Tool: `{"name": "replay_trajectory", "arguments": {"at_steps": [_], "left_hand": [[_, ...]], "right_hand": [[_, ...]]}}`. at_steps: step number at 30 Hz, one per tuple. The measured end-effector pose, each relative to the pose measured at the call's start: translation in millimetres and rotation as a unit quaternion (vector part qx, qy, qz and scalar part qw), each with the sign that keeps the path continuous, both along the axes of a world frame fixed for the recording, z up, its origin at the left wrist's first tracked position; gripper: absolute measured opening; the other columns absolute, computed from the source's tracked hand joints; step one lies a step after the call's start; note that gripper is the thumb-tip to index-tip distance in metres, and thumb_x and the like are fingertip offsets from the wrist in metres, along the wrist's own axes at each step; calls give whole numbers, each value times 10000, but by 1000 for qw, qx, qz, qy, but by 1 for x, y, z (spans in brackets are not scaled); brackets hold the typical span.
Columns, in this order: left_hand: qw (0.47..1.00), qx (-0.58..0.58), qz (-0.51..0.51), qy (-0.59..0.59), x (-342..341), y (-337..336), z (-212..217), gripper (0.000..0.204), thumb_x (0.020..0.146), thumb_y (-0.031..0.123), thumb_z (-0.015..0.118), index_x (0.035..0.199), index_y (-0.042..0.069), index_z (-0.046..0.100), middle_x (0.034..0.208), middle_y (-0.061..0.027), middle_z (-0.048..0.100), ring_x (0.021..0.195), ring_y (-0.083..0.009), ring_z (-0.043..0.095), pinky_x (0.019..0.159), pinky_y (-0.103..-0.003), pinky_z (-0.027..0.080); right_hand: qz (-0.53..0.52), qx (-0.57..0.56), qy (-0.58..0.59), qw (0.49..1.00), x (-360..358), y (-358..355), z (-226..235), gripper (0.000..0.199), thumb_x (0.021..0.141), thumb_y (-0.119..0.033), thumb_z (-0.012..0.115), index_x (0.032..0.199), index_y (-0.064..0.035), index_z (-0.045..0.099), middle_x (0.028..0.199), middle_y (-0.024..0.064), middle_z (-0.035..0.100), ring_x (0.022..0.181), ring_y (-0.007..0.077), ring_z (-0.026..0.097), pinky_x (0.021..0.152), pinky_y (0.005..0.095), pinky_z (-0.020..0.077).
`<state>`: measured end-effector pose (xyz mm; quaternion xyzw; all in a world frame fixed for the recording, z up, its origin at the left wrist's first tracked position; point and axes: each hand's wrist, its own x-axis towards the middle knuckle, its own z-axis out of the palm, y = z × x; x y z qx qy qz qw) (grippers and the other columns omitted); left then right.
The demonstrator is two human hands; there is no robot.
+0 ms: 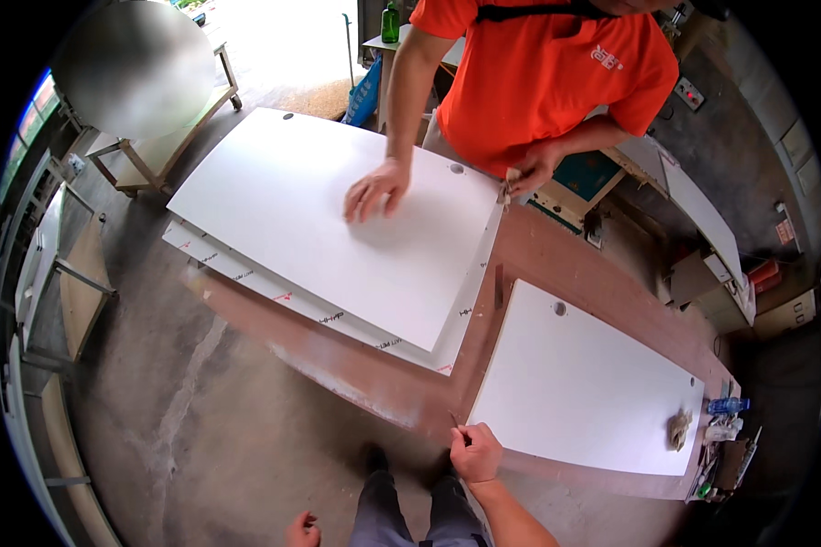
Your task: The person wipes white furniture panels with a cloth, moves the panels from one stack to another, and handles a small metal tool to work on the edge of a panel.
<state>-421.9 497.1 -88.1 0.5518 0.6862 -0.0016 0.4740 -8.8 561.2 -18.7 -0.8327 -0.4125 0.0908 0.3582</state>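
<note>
The right hand is pinching a thin dark tool, too small to identify, fingers tight around it at the near edge of the reddish workbench, just beside the smaller white panel. The left hand is hanging low and loosely curled, holding nothing. Across the bench a co-worker's hand is pressing flat on the large white panel, which is overhanging the stacked sheets. If that press is easing, the top panel is likely sliding off; the tool tip is risking a scratch on the white face
</note>
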Motion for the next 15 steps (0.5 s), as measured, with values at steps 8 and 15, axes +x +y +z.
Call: {"name": "replay_trajectory", "arguments": {"at_steps": [8, 15], "left_hand": [[995, -59, 10, 82, -15, -13, 14, 380, 873, 191, 545, 1214, 36, 610, 1159, -200, 651, 1130, -332, 598, 962, -424, 459], [984, -133, 115, 25, 32, -72, 12, 471, 895, 223, 562, 1262, -73, 551, 1226, -240, 615, 1188, -310, 575, 1019, -389, 434]], "right_hand": [[-21, 51, -125, 991, 171, 94, -7, 52, 784, -105, 697, 772, -65, 666, 717, 100, 605, 643, 281, 598, 590, 377, 479], [28, 8, -216, 976, 243, 177, -35, 70, 794, -125, 667, 856, -97, 654, 827, 73, 617, 720, 310, 625, 627, 404, 505]]}}
